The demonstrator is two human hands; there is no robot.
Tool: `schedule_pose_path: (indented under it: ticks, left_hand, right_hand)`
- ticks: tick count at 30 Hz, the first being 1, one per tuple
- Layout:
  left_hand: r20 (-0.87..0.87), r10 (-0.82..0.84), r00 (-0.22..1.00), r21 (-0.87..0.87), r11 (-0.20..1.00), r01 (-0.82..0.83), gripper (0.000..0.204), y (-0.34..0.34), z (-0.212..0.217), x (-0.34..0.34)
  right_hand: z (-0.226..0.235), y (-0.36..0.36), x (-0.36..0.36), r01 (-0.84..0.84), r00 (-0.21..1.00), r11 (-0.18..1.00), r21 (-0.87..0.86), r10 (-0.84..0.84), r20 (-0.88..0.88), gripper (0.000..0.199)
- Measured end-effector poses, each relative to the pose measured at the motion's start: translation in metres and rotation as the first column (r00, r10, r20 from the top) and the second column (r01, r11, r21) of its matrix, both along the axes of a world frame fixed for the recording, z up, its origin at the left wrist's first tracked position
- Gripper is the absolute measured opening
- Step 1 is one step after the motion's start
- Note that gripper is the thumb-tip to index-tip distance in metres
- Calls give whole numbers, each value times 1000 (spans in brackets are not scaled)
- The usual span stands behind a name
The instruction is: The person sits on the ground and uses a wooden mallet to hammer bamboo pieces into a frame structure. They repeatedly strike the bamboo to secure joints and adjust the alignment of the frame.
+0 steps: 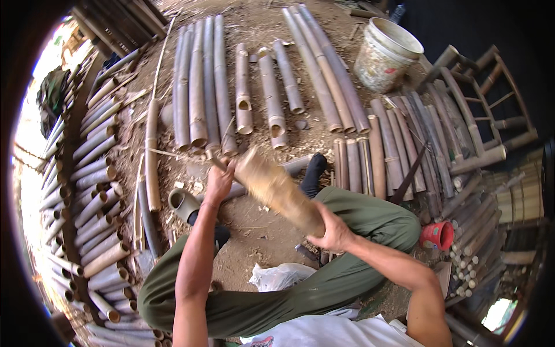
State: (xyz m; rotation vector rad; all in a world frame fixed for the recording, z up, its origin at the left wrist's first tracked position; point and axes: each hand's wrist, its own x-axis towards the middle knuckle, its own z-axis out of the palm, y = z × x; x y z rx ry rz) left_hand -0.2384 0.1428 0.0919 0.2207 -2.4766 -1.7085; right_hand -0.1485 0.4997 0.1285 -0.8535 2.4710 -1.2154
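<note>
Two hands [218, 180] [335, 228] work, with bucket [378, 63] and red pot [430, 235] contents unclear.

From where I sit, the dirt ground [245, 253] carries long bamboo poles [198, 87] at eleven o'clock, notched bamboo tubes [270, 87] at twelve, a grimy white bucket [381, 61] at one and, closer at twelve, a crumpled white plastic bag [280, 277].

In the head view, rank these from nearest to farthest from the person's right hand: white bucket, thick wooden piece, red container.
Measured from the right hand:
1. Thick wooden piece: nearest, its lower end in the hand's grip.
2. Red container: to the hand's right, beyond the knee.
3. White bucket: farthest, out ahead at upper right.
</note>
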Motion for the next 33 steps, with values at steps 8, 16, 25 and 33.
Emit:
schedule_pose_path:
  ticks: [8, 16, 25, 33]
  left_hand:
    - [-101, -14, 995, 128, 991, 27, 27, 16, 50, -11]
    - [-239, 231, 943, 277, 947, -161, 44, 20, 52, 12]
    - [-319, 275, 907, 185, 957, -225, 40, 14, 42, -4]
    - [-241, 197, 950, 256, 957, -133, 45, 9, 53, -7]
  right_hand:
    - [-96, -31, 18, -322, 943, 800, 507, 224, 247, 84]
    - [86, 2, -66, 128, 973, 989, 75, -111, -205, 60]
    - [67, 211, -53, 829, 548, 555, 65, -785, -288, 24]
    - [-105, 151, 10, 610, 773, 711, 349, -438, -459, 12]
